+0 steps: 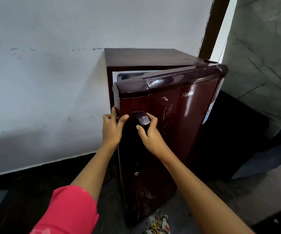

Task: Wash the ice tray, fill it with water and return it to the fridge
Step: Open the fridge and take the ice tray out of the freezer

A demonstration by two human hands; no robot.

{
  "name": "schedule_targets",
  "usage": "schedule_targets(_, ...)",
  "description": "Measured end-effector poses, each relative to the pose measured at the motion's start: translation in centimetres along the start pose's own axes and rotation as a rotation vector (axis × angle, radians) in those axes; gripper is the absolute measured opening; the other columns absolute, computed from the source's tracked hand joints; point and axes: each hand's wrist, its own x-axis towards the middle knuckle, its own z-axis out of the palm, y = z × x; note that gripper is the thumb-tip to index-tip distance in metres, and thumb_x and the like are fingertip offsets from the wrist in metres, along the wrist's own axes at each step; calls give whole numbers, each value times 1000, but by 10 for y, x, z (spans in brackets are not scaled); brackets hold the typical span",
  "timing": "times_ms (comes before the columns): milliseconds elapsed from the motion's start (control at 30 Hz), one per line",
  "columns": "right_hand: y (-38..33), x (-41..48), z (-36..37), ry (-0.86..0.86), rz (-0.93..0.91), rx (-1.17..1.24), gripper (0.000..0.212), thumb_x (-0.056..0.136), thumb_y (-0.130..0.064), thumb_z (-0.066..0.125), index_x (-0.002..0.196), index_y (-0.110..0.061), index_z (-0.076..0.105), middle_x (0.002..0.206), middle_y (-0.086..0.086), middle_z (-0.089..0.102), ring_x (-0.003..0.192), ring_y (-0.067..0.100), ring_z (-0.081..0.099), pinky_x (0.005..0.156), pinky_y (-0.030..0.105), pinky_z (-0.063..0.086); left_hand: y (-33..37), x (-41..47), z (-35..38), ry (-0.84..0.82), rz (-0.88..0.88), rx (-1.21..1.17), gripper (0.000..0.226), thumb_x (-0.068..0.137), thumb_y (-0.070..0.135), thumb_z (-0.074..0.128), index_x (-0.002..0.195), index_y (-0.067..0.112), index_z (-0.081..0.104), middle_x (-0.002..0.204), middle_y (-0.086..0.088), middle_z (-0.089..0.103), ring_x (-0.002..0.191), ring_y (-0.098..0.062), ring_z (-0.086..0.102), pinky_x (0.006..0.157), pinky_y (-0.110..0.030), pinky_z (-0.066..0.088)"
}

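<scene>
My right hand (pixel 149 132) curls its fingers around the dark maroon plastic handle (pixel 141 119) of the small glossy maroon fridge (pixel 178 112), whose door stands ajar. At nine o'clock of the handle, my left hand (pixel 112 127) pinches the door's free edge between thumb and fingers. The ice tray is out of sight. A patterned cloth (pixel 158 223) lies at six o'clock on the floor.

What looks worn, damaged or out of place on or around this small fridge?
The maroon fridge door has pale scuffs and scraped patches below the brand name, and more wear near its bottom edge. A crumpled patterned cloth lies on the floor at its foot. The white wall carries dark marks.
</scene>
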Motion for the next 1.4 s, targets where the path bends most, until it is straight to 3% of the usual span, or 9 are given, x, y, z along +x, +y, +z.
schedule_targets(233, 13, -59, -45, 56, -30, -4, 42, 95, -19, 49, 131, -18, 27, 109, -3, 57, 96, 14, 62, 79, 19, 50, 30, -71, 10, 77, 101, 25, 72, 72, 67, 50, 132, 27, 47, 92, 3, 38, 75, -3, 47, 61, -10, 34)
schedule_targets(433, 24, -105, -90, 57, -26, 27, 35, 97, -18, 45, 125, -27, 26, 116, 1, 53, 93, 2, 57, 70, 5, 44, 62, -126, 37, 150, 222, 15, 79, 67, 80, 48, 121, 22, 55, 86, 9, 36, 74, -3, 46, 63, -17, 45)
schedule_targets(667, 37, -152, -138, 148, -15, 69, 57, 90, -28, 45, 142, -27, 21, 141, 2, 26, 130, 23, 38, 110, 42, 36, 84, -182, 75, 159, 314, 22, 84, 77, 76, 43, 135, 15, 47, 99, 2, 39, 92, -16, 47, 83, -41, 50)
schedule_targets(800, 44, -179, -162, 231, 10, 113, 61, 93, -32, 44, 145, -27, 11, 148, -3, 17, 137, 9, 28, 115, 39, 27, 89, -203, 92, 162, 444, 128, 73, 86, 68, 38, 137, 16, 44, 101, -8, 46, 94, -22, 45, 83, -44, 46)
schedule_targets(867, 49, -191, -172, 343, -5, 125, 55, 99, -15, 41, 144, -18, 10, 138, -4, 19, 121, -18, 31, 109, 17, 31, 93, -212, 101, 187, 507, 196, 65, 89, 66, 32, 133, 20, 45, 108, -8, 45, 100, -22, 40, 84, -38, 39)
schedule_targets(933, 54, -200, -179, 485, 14, 128, 51, 98, -9, 41, 141, -13, 14, 127, -1, 22, 109, -23, 35, 99, 7, 34, 97, -221, 110, 197, 560, 256, 55, 92, 61, 29, 132, 26, 44, 116, -3, 38, 108, -22, 35, 88, -36, 30)
schedule_targets(1067, 65, -221, -191, 754, 10, -25, 54, 92, -22, 48, 138, -10, 24, 133, 0, 26, 127, 13, 31, 110, 33, 27, 107, -232, 130, 115, 674, 330, 45, 97, 48, 27, 136, 29, 40, 130, 0, 34, 123, -23, 30, 97, -34, 19)
schedule_targets(1267, 77, -253, -206, 889, -87, -405, 60, 90, -42, 36, 141, -12, 31, 147, 7, 22, 125, -8, 14, 105, 34, 13, 131, -248, 167, -65, 742, 331, 47, 97, 42, 29, 142, 30, 34, 144, 4, 28, 135, -19, 25, 102, -35, 16)
schedule_targets(1400, 86, -265, -223, 854, -45, -416, 59, 91, -46, 36, 144, -23, 23, 142, -2, 23, 128, 0, 23, 109, 39, 20, 145, -258, 189, -202, 782, 270, 56, 95, 41, 33, 147, 26, 21, 149, 5, 22, 137, -14, 25, 103, -34, 17)
